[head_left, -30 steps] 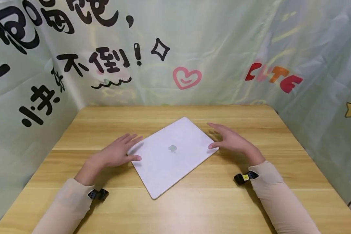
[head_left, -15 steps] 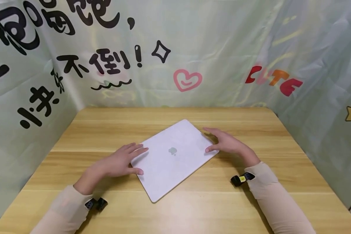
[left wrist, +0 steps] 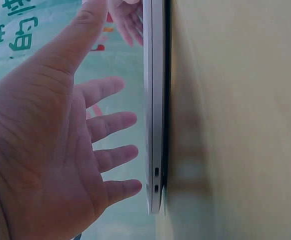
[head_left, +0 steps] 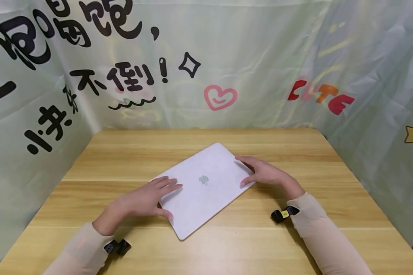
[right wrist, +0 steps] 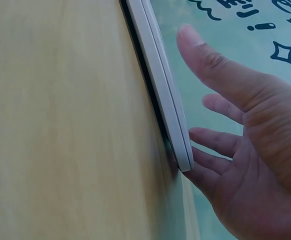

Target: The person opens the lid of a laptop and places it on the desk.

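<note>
A closed silver laptop (head_left: 204, 202) lies turned at an angle on the wooden table (head_left: 247, 244), its apple logo facing up. Over its left end, my left hand (head_left: 142, 202) spreads its fingers; in the left wrist view they stand apart from the lid, beside the laptop's edge (left wrist: 157, 125) with two small ports. My right hand (head_left: 270, 175) is at the right corner, thumb above the lid and fingers beyond the far-right side. The right wrist view shows the thumb off the lid and the lower fingers by the laptop's corner (right wrist: 178, 135); whether they touch it I cannot tell.
A printed cloth (head_left: 261, 49) with lettering, a pink heart and a star hangs behind the table and along both sides. Small black cameras (head_left: 117, 247) are worn at the wrists, on beige sleeves (head_left: 325, 233).
My left hand has moved right and nearer to me, further over the lid. The right hand has shifted slightly left, closer round the corner. The laptop keeps its place; the head view tilts up slightly.
</note>
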Demonstrator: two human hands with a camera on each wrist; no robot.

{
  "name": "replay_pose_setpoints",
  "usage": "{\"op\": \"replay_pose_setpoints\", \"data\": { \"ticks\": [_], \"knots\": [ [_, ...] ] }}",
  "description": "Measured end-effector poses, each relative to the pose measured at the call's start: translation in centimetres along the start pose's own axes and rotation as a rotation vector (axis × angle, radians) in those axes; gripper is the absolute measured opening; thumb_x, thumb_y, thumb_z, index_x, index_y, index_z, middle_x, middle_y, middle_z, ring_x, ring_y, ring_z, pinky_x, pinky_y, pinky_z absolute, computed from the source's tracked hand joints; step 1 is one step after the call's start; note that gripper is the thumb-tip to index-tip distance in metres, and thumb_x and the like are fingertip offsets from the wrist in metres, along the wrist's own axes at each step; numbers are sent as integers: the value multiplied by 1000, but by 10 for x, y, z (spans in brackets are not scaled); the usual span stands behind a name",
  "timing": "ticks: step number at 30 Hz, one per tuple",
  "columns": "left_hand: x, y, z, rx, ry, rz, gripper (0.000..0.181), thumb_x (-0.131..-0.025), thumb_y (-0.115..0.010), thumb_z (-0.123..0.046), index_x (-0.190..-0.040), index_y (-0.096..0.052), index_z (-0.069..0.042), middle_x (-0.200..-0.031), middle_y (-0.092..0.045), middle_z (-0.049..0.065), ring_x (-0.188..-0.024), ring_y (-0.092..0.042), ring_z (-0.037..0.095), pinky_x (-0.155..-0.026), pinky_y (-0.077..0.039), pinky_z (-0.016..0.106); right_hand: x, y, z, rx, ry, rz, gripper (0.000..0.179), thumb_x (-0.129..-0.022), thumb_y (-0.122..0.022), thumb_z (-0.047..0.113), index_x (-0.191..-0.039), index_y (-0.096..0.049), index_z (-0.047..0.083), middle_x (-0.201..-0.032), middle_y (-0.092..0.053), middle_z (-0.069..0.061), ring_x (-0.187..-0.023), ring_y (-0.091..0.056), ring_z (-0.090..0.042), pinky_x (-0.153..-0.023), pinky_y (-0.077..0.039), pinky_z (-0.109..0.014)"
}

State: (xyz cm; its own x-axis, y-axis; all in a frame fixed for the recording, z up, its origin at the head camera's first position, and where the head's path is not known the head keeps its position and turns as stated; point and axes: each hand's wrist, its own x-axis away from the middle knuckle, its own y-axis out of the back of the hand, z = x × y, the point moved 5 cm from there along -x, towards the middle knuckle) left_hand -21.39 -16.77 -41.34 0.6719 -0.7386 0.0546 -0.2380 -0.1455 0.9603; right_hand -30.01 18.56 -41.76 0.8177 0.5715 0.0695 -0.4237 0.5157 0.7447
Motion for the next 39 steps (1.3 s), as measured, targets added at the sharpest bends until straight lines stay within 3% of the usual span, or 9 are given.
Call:
{"op": "replay_pose_setpoints", "data": {
  "ticks": [9, 17, 25, 31, 39],
  "knots": [
    [-1, -3, -11, 55, 23, 59, 106, -69, -62, -78, -153, -35, -20, -158, -28, 12, -144, -20, 39, -114, -20, 57, 0, -6, 5, 2, 15, 20, 99, -70, -87, 37, -151, -37, 10, -156, -31, -17, -142, -27, -34, -114, -26, -51],
    [-2, -11, -18, 17, -21, 108, 113, -62, -66, -80, -153, -36, -21, -159, -25, 12, -144, -15, 42, -115, -14, 60, 3, -9, 5, 45, 30, 53, 101, -70, -88, 41, -151, -37, 8, -157, -23, -24, -142, -24, -42, -113, -23, -56],
    [-1, -11, -22, 25, -40, 125, 117, -57, -71, -77, -153, -37, -21, -159, -23, 13, -144, -14, 45, -113, -14, 62, 5, -11, 4, 84, -1, 74, 105, -69, -86, 47, -152, -36, 5, -160, -17, -20, -142, -24, -41, -113, -26, -54],
    [-2, -10, -20, 30, -26, 132, 112, -59, -77, -68, -152, -38, -18, -159, -24, 13, -145, -14, 43, -115, -14, 59, 6, -11, 6, 110, -36, 84, 108, -70, -84, 51, -153, -32, 5, -161, -14, -16, -144, -22, -38, -113, -26, -51],
    [-2, -9, -16, -14, -9, 111, 98, -69, -72, -67, -150, -43, -20, -157, -30, 10, -144, -20, 39, -116, -18, 54, 9, -12, 10, 126, -66, 71, 108, -70, -83, 53, -153, -32, 6, -161, -16, -16, -143, -23, -39, -113, -26, -53]
  ]
}}
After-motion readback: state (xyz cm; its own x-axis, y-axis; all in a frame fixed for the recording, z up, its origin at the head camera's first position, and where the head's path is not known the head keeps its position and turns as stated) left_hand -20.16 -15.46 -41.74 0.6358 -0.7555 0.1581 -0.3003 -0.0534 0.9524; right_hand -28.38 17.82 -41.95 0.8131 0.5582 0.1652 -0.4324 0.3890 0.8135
